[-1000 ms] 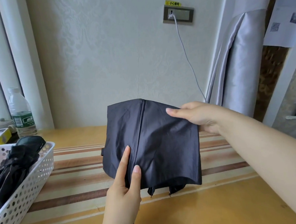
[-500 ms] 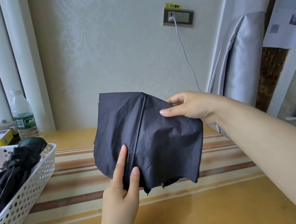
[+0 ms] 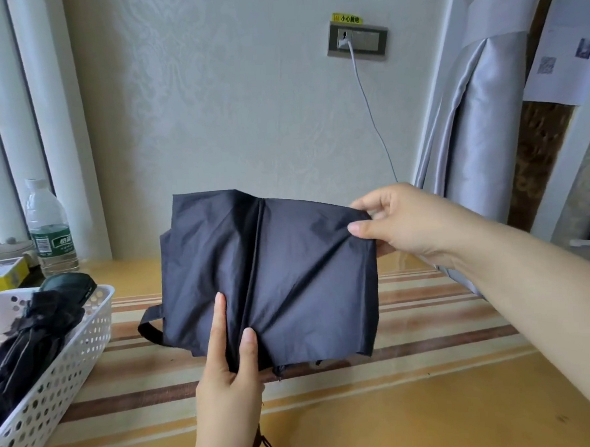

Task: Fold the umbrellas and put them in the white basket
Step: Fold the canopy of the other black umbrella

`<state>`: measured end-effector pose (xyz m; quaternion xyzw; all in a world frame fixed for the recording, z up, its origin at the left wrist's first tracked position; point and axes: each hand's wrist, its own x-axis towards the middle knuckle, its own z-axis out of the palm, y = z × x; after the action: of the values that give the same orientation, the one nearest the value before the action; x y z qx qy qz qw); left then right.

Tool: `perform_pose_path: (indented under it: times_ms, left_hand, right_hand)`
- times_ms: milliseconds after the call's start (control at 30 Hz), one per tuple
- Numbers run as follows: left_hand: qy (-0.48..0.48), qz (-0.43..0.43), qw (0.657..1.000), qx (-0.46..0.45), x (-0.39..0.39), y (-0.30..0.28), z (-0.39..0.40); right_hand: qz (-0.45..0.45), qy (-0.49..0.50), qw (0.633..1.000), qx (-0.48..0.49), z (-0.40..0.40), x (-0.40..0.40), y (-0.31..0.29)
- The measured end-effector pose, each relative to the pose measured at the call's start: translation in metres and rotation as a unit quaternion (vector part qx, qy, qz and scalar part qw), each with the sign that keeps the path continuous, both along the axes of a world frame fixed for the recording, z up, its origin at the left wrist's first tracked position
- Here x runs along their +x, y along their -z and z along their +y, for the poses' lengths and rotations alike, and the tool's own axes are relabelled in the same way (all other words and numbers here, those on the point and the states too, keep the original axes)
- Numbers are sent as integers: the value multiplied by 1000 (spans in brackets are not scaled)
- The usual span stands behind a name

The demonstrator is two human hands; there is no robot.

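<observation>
A dark navy umbrella (image 3: 289,275) hangs in the air over the table, its canopy panel spread flat toward me. My left hand (image 3: 230,380) grips the bunched lower part, thumb and forefinger lying up along the cloth. My right hand (image 3: 399,224) pinches the panel's upper right corner and holds it out to the right. A closing strap (image 3: 150,325) sticks out at the lower left. The white perforated basket (image 3: 65,372) stands at the left edge with a folded black umbrella (image 3: 36,336) inside it.
The yellow wooden table (image 3: 399,419) carries a striped runner (image 3: 428,322). A water bottle (image 3: 49,232) and a yellow box (image 3: 2,276) stand at the back left. A grey curtain (image 3: 470,139) hangs at the right, and a white cable (image 3: 371,116) drops from the wall socket.
My right hand has drawn the canopy corner further right and slightly down, stretching the panel wider. The strap at the lower left has come into sight. My left hand keeps its grip.
</observation>
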<state>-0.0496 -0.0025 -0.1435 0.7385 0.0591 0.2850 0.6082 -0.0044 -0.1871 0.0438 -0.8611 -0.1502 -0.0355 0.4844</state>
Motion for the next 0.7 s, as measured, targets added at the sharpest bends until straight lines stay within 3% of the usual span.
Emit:
perform_pose_path:
  times_ms: [100,300,400,467,533,600,700]
  left_hand:
    - [-4,-9,1000,-19,1,1,0]
    - [2,2,999,-39,-3,-5,-1]
    - [9,8,998,-62,-4,-6,-1]
    - [25,15,996,-82,-3,-6,-1]
    - [37,34,994,-95,-4,-8,-1]
    - [54,44,991,-111,-4,-7,-3]
    - [93,77,979,-164,0,-16,-1]
  right_hand:
    - [-78,-13,997,-3,-3,0,7]
    - [105,18,994,-2,1,7,17]
    - [82,4,994,74,8,5,19]
    - [66,-58,983,163,11,1,19]
    - [120,-152,955,226,13,-2,22]
    - [196,-222,922,251,14,-1,36]
    - [216,-275,899,263,20,-4,63]
